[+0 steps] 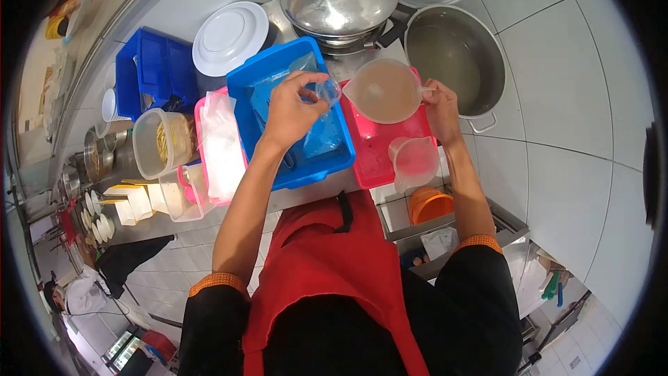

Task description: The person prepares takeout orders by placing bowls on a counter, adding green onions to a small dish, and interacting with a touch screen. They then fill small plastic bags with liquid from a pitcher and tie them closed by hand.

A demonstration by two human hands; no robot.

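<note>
My left hand [293, 108] is closed, thumb and fingers pinching a small clear plastic piece [328, 91] that looks like the mouth of a plastic bag. It hangs over the blue bin [285, 179], where more clear plastic lies. My right hand [441, 106] grips the handle of a translucent plastic jug [384, 92] holding cloudy, brownish liquid. The jug's spout points left, close to the clear plastic. Beneath the jug is a pink-red tray [370, 150], with a second translucent jug [413, 160] on its near right part.
Right of the tray stands a large pot [492, 63] of cloudy liquid. A lidded steel pan [339, 0] is at the back. White plates [230, 38], a dark blue container [158, 69], clear tubs [147, 143] and a pink tray with white plastic bags [224, 146] line the left.
</note>
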